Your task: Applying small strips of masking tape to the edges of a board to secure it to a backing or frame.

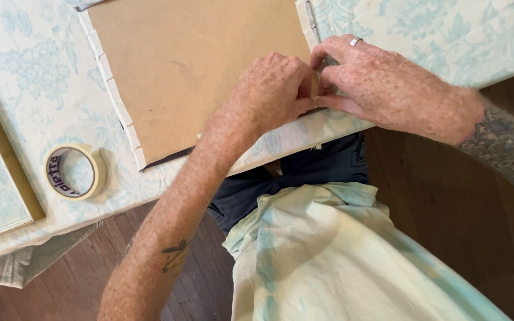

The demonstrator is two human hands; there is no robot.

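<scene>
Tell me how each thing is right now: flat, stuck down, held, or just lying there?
Brown board: lying flat on the cloth, tape pieces stuck along its left edge.
Tape roll: lying flat, untouched, left of the board.
Tape piece: pinched between both hands at the board's corner.
Left hand: fingers bent, pinching.
Right hand: pressing down, ring on one finger.
Flowered cloth: spread over the table.

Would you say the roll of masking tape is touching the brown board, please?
Apart. The head view shows the roll of masking tape lying on the floral cloth, with a clear strip of cloth between it and the brown board.
</scene>
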